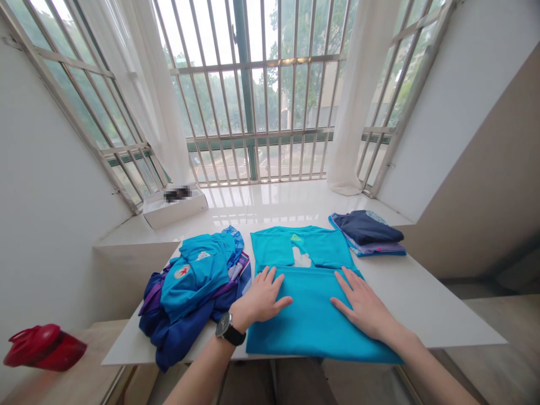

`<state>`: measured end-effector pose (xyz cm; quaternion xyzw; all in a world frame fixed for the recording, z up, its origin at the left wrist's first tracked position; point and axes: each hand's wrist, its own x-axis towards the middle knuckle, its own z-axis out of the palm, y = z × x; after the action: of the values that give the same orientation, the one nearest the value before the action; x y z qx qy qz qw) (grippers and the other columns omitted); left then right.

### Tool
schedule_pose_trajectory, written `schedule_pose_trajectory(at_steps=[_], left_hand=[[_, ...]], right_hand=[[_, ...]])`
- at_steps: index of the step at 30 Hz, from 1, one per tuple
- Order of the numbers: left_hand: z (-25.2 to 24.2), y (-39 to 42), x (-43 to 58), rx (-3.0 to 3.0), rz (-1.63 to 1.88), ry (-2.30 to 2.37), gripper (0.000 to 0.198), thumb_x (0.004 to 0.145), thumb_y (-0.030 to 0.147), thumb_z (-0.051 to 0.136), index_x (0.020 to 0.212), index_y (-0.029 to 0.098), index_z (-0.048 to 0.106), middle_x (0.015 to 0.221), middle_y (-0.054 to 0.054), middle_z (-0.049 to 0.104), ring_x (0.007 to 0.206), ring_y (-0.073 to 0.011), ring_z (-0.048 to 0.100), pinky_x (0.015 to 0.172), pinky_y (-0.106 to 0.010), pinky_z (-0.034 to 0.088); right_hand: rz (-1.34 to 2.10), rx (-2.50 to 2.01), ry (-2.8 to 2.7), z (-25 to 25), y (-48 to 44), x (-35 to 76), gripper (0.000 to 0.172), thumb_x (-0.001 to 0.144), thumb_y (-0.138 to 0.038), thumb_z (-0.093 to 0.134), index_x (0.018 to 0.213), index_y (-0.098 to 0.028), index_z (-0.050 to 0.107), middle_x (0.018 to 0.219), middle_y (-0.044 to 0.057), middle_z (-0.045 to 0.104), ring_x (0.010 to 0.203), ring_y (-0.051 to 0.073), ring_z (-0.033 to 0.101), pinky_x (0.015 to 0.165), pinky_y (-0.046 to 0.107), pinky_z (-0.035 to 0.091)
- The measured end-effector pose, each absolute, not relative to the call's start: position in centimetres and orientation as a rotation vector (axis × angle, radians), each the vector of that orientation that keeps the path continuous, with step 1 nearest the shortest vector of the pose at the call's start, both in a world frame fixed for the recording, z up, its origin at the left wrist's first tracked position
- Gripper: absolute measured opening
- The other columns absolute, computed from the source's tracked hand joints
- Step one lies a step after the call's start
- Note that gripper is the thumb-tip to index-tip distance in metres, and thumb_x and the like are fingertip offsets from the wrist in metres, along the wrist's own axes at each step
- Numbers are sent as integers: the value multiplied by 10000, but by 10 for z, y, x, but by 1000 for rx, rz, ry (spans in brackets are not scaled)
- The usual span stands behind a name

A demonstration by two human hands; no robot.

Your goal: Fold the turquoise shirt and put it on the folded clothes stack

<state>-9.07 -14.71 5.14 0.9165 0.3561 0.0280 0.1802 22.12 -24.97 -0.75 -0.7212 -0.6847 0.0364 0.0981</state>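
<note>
A turquoise T-shirt (301, 315) lies partly folded on the white table before me, its lower part turned up over the body. Near its far edge a small green logo and part of a white print show. My left hand (264, 295) rests flat on the left side of the fold, fingers spread, a black watch on the wrist. On the right side of the same shirt my right hand (358, 298) lies with outstretched fingers. Neither hand grips the cloth. Left of the shirt is a loose heap of blue and purple clothes (194, 281).
A stack of folded clothes (367, 228), dark navy on top, sits at the table's (439, 315) back right. Beyond is a windowsill (270, 197) with a white box (175, 208) at left. Barred windows and white curtains (358, 112) surround it. A red object (46, 347) is low on the left.
</note>
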Motion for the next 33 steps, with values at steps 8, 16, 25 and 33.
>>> schedule_pose_trajectory(at_steps=[8, 16, 25, 33], left_hand=[[120, 4, -84, 2455, -157, 1405, 314, 952, 337, 614, 1184, 124, 628, 1183, -120, 641, 1063, -276, 626, 917, -450, 521], [83, 63, -72, 2254, -194, 1655, 337, 959, 370, 591, 1223, 159, 600, 1192, -120, 647, 1040, -257, 649, 863, -403, 542], [51, 70, -81, 2248, -53, 1706, 368, 905, 321, 542, 1239, 175, 587, 1251, -169, 655, 1146, -312, 628, 890, -354, 487], [48, 75, -84, 2265, 76, 1678, 325, 878, 258, 565, 1192, 191, 621, 1140, -131, 706, 1082, -276, 654, 867, -315, 483]], right_hand=[[185, -1919, -2098, 73, -197, 197, 737, 892, -682, 464, 1457, -210, 483, 1575, 141, 372, 1419, 372, 378, 1110, 532, 391], [685, -1732, -2143, 140, -87, 132, 517, 919, -552, 511, 1292, -209, 611, 1217, 98, 699, 1065, 278, 657, 834, 361, 531], [738, -1712, -2048, 86, -22, 123, 341, 899, -450, 558, 1087, -204, 700, 1002, 69, 749, 871, 222, 677, 738, 311, 502], [735, -1604, -1981, 54, -11, 120, 219, 890, -342, 575, 948, -208, 738, 955, 42, 752, 843, 182, 661, 754, 285, 487]])
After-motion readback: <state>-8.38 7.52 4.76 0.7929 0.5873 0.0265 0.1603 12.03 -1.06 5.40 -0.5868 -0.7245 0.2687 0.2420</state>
